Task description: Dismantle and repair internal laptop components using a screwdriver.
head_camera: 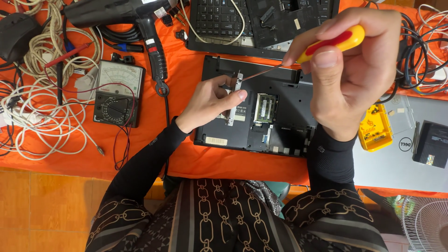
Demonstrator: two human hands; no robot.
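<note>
A black laptop (pixel 289 133) lies upside down on an orange cloth, its bottom cover off and a green memory module (pixel 265 108) exposed. My left hand (pixel 205 102) rests on the laptop and grips a silver drive bracket (pixel 234 100) that stands up from the bay. My right hand (pixel 352 70) is raised above the laptop's right half and holds a yellow and red screwdriver (pixel 333 43). Its thin shaft slants down to the left, and the tip touches the top of the bracket.
A black analog multimeter (pixel 116 93) with red leads and a black heat gun (pixel 140 23) lie to the left among tangled white cables (pixel 46 107). A keyboard and another opened laptop (pixel 261 21) sit behind. A silver closed laptop (pixel 396 158), a yellow bit case (pixel 374 128) and a fan (pixel 427 224) are right.
</note>
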